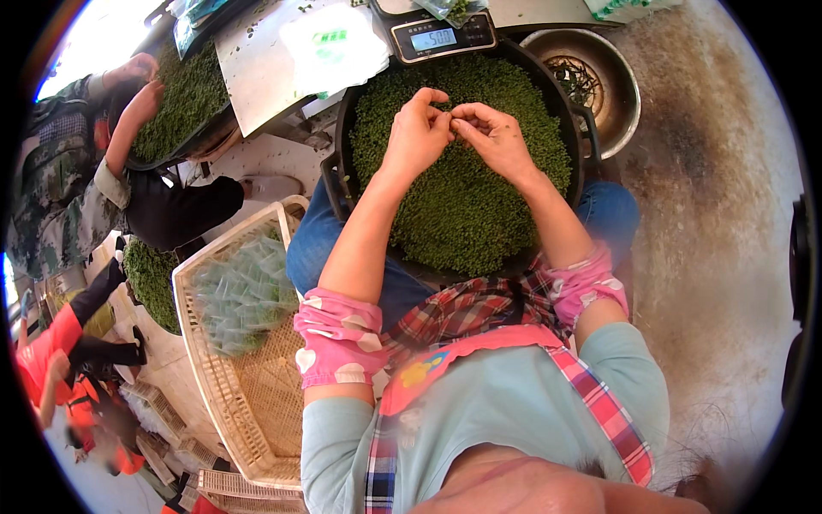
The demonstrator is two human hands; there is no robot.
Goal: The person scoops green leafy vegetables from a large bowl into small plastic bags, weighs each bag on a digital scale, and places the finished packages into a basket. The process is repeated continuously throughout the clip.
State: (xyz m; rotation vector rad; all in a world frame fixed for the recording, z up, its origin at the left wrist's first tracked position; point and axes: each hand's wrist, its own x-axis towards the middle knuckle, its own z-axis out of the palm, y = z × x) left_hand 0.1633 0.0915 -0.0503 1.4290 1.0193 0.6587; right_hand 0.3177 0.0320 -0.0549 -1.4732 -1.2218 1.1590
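Observation:
A wide black tub [341, 141] full of small round green berries [462, 214] rests on my lap. Above the berries, my left hand [418, 128] and my right hand [495, 137] meet, thumbs and forefingers pinched tip to tip. Whatever lies between those fingertips is too small to make out. Just beyond the tub's far rim stands a digital scale [441, 36] with a lit display. On its top sits a clear plastic bag [454, 8] with some green in it.
White printed bags [334, 51] lie stacked on the table [257, 81] at the far left. A metal basin [629, 94] stands right of the tub. Left of me is a cream plastic basket [257, 428] with filled clear bags [244, 291]. A co-worker [68, 180] sits beside another heap of berries.

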